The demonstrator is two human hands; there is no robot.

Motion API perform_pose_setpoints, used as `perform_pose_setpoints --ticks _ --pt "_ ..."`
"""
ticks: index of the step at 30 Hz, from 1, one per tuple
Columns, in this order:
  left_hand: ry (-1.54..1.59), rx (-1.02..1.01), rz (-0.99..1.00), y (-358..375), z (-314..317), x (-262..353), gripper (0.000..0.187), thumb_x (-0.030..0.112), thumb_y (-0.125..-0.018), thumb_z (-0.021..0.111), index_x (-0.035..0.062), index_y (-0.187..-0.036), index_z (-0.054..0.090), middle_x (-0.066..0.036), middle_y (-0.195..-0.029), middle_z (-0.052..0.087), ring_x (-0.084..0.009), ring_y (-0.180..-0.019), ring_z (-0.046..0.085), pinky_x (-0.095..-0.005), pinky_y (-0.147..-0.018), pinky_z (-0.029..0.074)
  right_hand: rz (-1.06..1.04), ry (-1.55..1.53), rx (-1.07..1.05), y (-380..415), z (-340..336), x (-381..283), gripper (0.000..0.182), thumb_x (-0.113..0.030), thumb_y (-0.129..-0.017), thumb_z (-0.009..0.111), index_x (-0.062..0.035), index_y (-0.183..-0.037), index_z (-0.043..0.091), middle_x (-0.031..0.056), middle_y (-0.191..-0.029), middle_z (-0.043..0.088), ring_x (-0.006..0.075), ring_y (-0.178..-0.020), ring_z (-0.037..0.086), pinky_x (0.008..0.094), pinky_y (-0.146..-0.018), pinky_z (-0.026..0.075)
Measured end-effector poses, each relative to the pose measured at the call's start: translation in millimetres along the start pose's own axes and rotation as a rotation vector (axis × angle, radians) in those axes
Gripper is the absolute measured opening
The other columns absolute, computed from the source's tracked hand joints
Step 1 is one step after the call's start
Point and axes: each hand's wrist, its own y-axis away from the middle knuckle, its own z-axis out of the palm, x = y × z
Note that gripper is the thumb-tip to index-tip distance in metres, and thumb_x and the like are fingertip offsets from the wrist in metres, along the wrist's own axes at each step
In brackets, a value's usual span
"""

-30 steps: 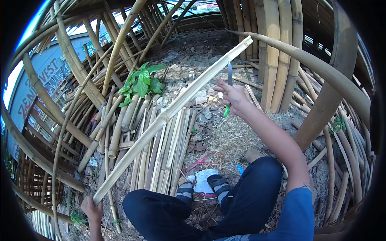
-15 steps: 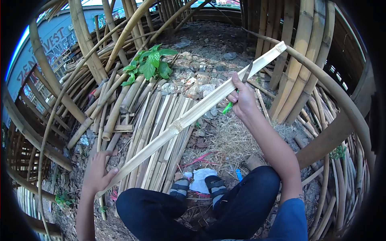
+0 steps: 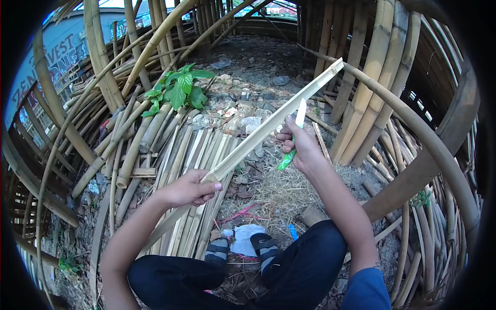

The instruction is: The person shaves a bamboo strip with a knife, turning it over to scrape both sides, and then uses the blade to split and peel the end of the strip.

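Thick bamboo poles [image 3: 374,82] stand beyond and to the right of the right hand [image 3: 299,145], and a long curved pole [image 3: 398,106] arcs above that hand and down its right side. A row of split bamboo slats [image 3: 178,155] lies on the ground [image 3: 243,194], under and beyond the left hand [image 3: 192,188]. Above the slats, a long pale bamboo strip [image 3: 263,132] slants up from near the left forearm to a far end beyond the right hand. The left hand is closed around it, thumb pointing right. Dry grass [image 3: 289,188] spreads below the right hand. A leafy green plant [image 3: 181,89] grows beyond the left hand. Sandals [image 3: 264,245] and a crumpled white sheet [image 3: 247,238] are nearer the body than both hands. The right hand grips a green-handled knife [image 3: 293,137], its blade upright by the strip's lower edge; whether they touch is unclear. Between the right hand and the sandals lie a pink ribbon [image 3: 242,212] and a small blue object [image 3: 293,232].
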Motion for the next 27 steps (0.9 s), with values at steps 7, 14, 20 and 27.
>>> perform_pose_setpoints --ticks 7,14,20,27 --pt "0.023 0.168 0.063 -7.3 -3.0 -16.4 0.034 0.034 -0.105 0.045 0.0030 -0.110 0.057 0.002 -0.066 0.045 -0.0057 -0.054 0.038 -0.0214 -0.048 0.031 -0.113 0.012 -0.045 -0.9 -14.2 4.0 0.047 -0.040 -0.106 0.027 -0.0007 -0.104 0.052 0.0072 -0.083 0.054 0.0139 -0.066 0.046 0.0305 -0.058 0.042" --pt "0.040 0.193 0.210 -23.4 3.2 -13.3 0.037 0.036 -0.105 0.043 0.0025 -0.114 0.054 -0.006 -0.069 0.057 -0.0097 -0.049 0.047 -0.0234 -0.047 0.039 -0.128 0.256 -0.406 6.3 -1.1 31.4 0.028 -0.032 -0.104 0.046 -0.0074 -0.094 0.055 0.0008 -0.076 0.054 0.0077 -0.057 0.050 0.0237 -0.046 0.042" --pt "0.089 0.217 0.196 -26.2 0.4 -13.6 0.037 0.038 -0.104 0.043 0.0016 -0.106 0.050 -0.012 -0.070 0.062 -0.0180 -0.050 0.060 -0.0285 -0.045 0.048 -0.082 0.358 -0.360 -17.0 -12.7 42.8 0.029 -0.033 -0.104 0.045 -0.0065 -0.099 0.057 0.0023 -0.077 0.057 0.0106 -0.063 0.055 0.0257 -0.054 0.047" --pt "0.150 0.274 0.226 -30.0 5.9 -15.1 0.032 0.032 -0.105 0.043 0.0014 -0.100 0.048 -0.010 -0.069 0.060 -0.0194 -0.054 0.064 -0.0292 -0.047 0.052 -0.108 0.519 -0.479 -3.6 -1.1 56.4 0.040 -0.038 -0.106 0.039 -0.0041 -0.097 0.058 -0.0023 -0.063 0.046 0.0065 -0.052 0.037 0.0248 -0.048 0.032"
